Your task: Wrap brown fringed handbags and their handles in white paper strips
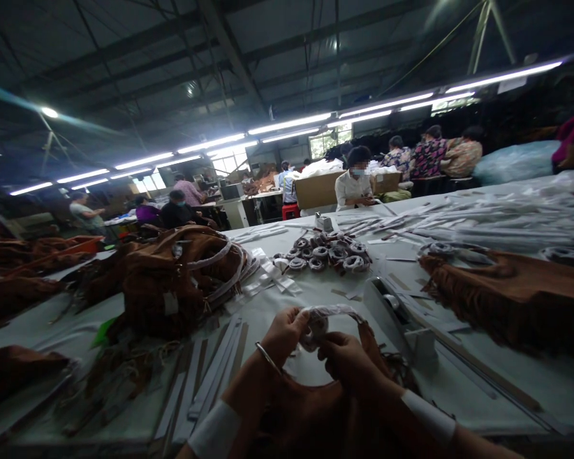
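My left hand [287, 331] pinches a white-wrapped bag strap [337, 310] where it bends into a small coil [316, 325]. From that coil the strap arcs over to a brown fringed bag [310, 405] at the table's near edge. My right hand [347, 360] is closed with its fingertips at the coil's lower right. The bag lies beneath both forearms, and its lower part is dark and hard to make out.
A tape dispenser [395, 312] stands right of my hands. Beyond them lie several wrapped coils [335, 252]. Brown bags are heaped left [157, 280] and right [516, 296]. Paper strips [210, 376] lie at near left. A masked co-worker [351, 185] sits across the table.
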The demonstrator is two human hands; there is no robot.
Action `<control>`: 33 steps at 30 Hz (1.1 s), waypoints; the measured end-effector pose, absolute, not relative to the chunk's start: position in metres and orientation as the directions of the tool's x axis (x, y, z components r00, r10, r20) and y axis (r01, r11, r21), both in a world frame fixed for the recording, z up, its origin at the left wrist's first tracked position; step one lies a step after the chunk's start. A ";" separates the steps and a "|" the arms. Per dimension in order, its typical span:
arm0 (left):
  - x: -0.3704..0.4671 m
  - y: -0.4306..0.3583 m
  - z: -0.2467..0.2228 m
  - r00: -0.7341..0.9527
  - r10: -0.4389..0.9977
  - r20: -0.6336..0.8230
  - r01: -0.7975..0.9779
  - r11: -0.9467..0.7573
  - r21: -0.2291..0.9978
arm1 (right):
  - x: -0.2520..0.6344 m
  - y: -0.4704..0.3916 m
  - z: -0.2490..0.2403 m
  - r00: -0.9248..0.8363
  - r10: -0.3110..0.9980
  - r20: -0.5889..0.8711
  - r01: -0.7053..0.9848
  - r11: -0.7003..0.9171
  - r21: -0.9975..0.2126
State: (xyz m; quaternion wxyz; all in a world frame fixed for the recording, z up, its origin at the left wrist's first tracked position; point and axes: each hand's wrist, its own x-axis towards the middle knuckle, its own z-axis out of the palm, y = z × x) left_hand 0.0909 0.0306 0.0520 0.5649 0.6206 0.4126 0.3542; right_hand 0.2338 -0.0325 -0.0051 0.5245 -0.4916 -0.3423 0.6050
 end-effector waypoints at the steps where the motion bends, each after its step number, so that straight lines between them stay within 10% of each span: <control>1: 0.091 0.030 0.052 0.425 0.905 -0.024 0.106 -0.023 0.994 | 0.233 -0.030 -0.005 0.048 0.975 -0.219 -0.299 -0.195 -0.934; 12: 0.077 0.038 0.047 0.388 0.919 -0.067 0.097 0.032 0.995 | 0.233 -0.031 0.005 0.100 0.994 0.037 -0.081 0.045 -0.996; 17: 0.070 0.037 0.051 0.428 0.902 -0.062 0.043 0.048 0.998 | 0.263 -0.037 0.024 -0.235 0.953 0.191 -0.013 0.193 -0.981; 23: 0.064 0.037 0.051 0.481 0.876 -0.027 0.054 0.001 0.999 | 0.268 -0.012 0.064 -0.444 0.794 0.416 0.378 0.587 -0.716; 33: 0.055 0.024 0.059 0.577 0.816 0.036 0.256 -0.223 0.941 | 0.246 0.018 0.066 -0.306 0.893 0.329 0.422 0.437 -0.794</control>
